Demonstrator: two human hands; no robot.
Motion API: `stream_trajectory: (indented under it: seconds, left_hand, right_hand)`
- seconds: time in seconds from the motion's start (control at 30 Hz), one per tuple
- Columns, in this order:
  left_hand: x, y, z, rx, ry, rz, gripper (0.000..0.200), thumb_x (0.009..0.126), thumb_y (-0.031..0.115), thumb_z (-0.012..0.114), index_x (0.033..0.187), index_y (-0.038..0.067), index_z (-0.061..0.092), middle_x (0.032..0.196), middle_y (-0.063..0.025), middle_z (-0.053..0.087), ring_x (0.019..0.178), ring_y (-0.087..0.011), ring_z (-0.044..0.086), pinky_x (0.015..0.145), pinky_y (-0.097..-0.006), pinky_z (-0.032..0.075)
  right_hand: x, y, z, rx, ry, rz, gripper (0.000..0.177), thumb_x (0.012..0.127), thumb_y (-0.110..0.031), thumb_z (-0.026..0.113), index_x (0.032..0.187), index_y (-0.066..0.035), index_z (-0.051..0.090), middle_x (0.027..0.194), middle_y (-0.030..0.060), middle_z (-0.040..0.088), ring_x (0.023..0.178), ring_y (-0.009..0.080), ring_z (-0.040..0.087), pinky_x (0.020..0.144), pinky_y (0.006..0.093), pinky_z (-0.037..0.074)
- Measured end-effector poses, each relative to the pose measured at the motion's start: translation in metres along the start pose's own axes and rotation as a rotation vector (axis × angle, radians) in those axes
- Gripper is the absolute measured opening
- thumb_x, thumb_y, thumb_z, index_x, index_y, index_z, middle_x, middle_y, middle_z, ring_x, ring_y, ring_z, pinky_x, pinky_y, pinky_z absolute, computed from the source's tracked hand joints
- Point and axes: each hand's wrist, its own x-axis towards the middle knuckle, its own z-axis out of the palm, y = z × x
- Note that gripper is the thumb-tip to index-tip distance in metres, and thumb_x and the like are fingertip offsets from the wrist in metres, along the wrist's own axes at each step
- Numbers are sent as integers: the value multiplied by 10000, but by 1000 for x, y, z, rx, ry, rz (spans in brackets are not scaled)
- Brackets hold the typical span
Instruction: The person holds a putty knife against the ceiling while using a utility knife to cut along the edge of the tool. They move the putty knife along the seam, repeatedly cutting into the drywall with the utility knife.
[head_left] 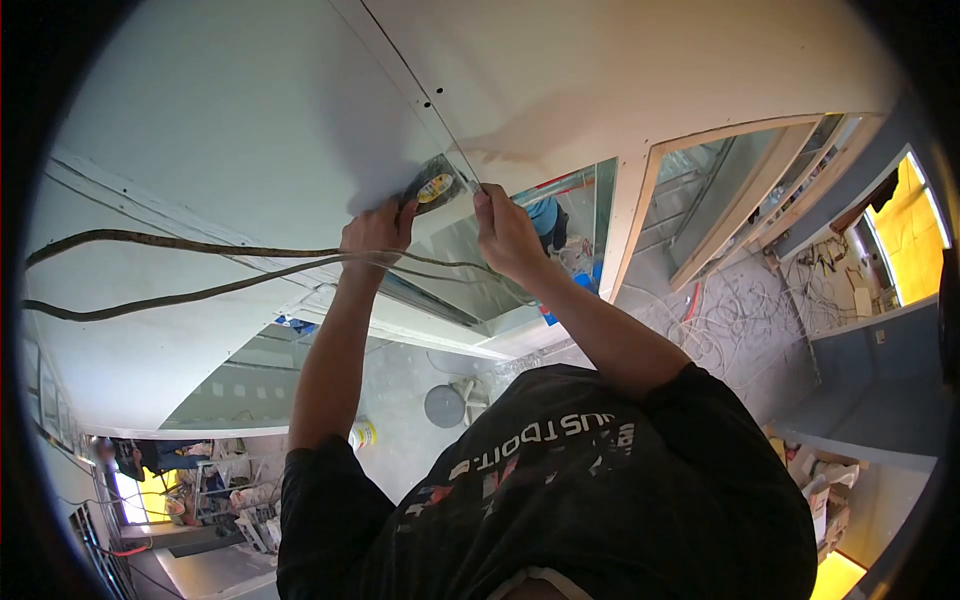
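Observation:
My left hand (376,236) is closed around the handle of a wide putty knife (436,186), whose blade has a yellow sticker. The blade lies close to a dark seam between pale boards (290,90). Just right of the blade, my right hand (508,232) is closed, thumb and fingers pinched by the seam. Something thin shows at its fingertips, too small to name. Two brown cables (180,245) cross the view at my left wrist.
Framed openings (640,200) stand to the right. Another person's blue top (543,215) shows through one. Tangled cables (730,320) cover the floor. Below are a round grey object (444,405) and a yellow-and-white bucket (362,434). Boxes (828,490) sit lower right.

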Motion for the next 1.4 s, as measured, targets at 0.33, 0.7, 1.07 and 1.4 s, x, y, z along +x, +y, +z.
stream_trajectory:
  seconds: [0.33,0.7,1.07,1.4]
  left_hand:
    - [1,6,-9,-51,-63,-62,450,1034,502,538,925,97,704,788,-208,715,752,-469,699,660,-579,562]
    - [4,8,-10,-30,-133,-117,411,1025,502,557,972,127,715,819,-163,738,764,-458,710,675,-563,583]
    - [2,6,-4,-21,-72,-104,395,1020,492,567,929,132,701,759,-195,715,732,-467,702,647,-584,574]
    - [2,6,-6,-43,-70,-97,443,1014,515,568,904,110,711,750,-202,709,730,-463,701,640,-570,573]
  right_hand:
    - [-3,-2,12,-73,12,4,282,1101,-255,438,1203,0,500,942,288,667,869,504,660,751,584,519]
    - [0,-15,6,-94,-104,78,292,1110,-255,404,1169,23,469,826,285,661,780,511,659,715,589,503]
    - [-37,53,13,-284,-241,202,244,1093,-233,418,1138,3,459,766,302,654,712,538,648,665,636,487]
    - [-4,-5,-8,-69,-68,55,276,1114,-258,420,1158,5,494,773,284,633,739,509,651,649,579,477]
